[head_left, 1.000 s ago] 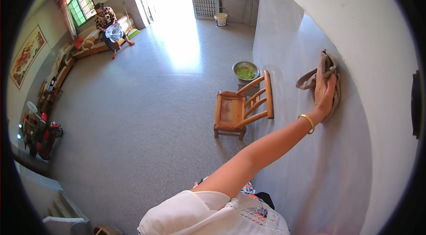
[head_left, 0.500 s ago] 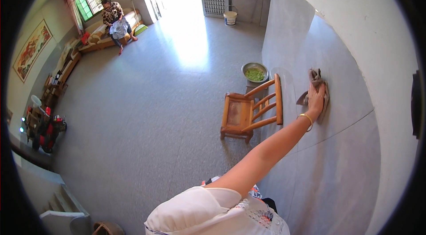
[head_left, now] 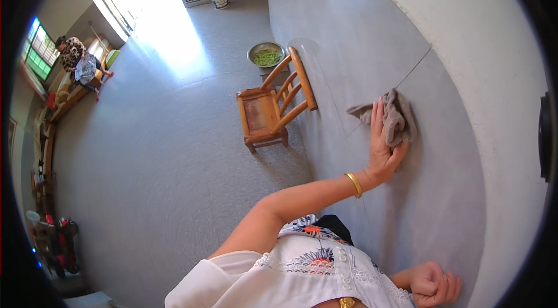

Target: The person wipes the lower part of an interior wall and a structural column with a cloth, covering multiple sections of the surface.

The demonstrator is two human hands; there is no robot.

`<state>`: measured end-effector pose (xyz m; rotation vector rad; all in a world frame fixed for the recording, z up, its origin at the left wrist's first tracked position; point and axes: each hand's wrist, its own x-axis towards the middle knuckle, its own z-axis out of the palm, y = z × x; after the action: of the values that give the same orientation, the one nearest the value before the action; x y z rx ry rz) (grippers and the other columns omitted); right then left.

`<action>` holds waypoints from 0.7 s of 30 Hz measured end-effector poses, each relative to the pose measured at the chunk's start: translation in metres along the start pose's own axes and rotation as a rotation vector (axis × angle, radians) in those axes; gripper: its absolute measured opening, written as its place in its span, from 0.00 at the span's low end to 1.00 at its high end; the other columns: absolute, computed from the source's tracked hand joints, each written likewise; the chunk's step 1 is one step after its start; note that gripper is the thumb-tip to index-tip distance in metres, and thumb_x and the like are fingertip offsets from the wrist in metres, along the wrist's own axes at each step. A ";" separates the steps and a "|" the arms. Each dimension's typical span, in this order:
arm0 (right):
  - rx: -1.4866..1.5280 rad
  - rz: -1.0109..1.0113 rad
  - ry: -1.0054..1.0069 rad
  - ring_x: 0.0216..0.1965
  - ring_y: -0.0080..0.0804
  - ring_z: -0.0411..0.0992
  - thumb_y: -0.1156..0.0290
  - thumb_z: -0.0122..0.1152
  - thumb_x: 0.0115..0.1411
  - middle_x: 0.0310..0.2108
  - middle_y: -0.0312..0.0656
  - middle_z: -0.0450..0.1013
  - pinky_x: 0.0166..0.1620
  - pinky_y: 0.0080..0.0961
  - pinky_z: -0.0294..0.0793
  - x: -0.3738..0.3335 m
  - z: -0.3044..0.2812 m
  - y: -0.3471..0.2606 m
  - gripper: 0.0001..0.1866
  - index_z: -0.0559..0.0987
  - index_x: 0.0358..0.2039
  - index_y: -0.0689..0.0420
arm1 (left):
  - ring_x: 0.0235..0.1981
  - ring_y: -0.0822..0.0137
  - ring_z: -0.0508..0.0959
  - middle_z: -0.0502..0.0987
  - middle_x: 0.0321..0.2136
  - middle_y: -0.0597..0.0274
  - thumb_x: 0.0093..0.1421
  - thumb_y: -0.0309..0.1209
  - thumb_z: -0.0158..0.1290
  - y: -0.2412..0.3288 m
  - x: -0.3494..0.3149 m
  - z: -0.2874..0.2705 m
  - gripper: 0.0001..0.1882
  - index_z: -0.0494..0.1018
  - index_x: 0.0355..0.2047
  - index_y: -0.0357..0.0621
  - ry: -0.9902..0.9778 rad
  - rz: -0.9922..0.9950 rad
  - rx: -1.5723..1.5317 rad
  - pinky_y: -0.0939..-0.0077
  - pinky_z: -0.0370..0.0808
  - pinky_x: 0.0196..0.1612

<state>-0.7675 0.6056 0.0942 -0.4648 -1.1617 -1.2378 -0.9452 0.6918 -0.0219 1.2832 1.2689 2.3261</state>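
My left hand point(head_left: 383, 148), with a gold bangle point(head_left: 354, 185) at its wrist, holds a crumpled grey-brown cloth point(head_left: 400, 119) against the grey wall panel point(head_left: 442, 191). Its fingers lie long over the cloth's left part, and folds bunch up beside them. At the lower right, close to the same wall, my right hand point(head_left: 435, 285) is curled into a loose fist. Nothing shows in it.
A small wooden chair point(head_left: 256, 113) stands left of the wall. Behind it, a metal bowl of green vegetables point(head_left: 266, 57) rests on a low stand. A white bucket point(head_left: 219, 0) is near the doorway. Another person point(head_left: 81, 63) sits at the far left.
My left hand and the cloth have come lower and nearer along the wall, and the elbow is more bent. My right hand has come into view. The whole view has turned to the right.
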 end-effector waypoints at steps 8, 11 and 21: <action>0.040 0.029 0.029 0.16 0.28 0.57 0.68 0.42 0.55 0.10 0.35 0.60 0.25 0.27 0.59 0.002 0.002 0.001 0.17 0.64 0.09 0.53 | 0.62 0.46 0.43 0.46 0.60 0.46 0.52 0.29 0.47 -0.005 0.078 0.004 0.27 0.59 0.53 0.36 0.066 0.108 0.019 0.62 0.44 0.60; 0.065 0.028 0.032 0.16 0.29 0.57 0.68 0.43 0.54 0.11 0.36 0.60 0.24 0.27 0.59 -0.002 0.004 0.003 0.16 0.64 0.09 0.54 | 0.61 0.48 0.47 0.50 0.59 0.47 0.52 0.28 0.47 -0.026 0.106 -0.017 0.26 0.59 0.53 0.35 0.106 0.052 0.004 0.66 0.46 0.60; -0.020 -0.004 -0.083 0.19 0.32 0.62 0.69 0.43 0.56 0.14 0.38 0.64 0.27 0.28 0.62 0.004 -0.006 0.011 0.16 0.68 0.13 0.57 | 0.50 0.53 0.65 0.67 0.47 0.47 0.55 0.53 0.45 -0.189 0.123 -0.065 0.33 0.60 0.53 0.41 0.425 -0.513 -0.041 0.69 0.59 0.52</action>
<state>-0.7552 0.6028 0.0985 -0.5330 -1.2218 -1.2440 -1.1108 0.8343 -0.1090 0.3780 1.4436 2.2715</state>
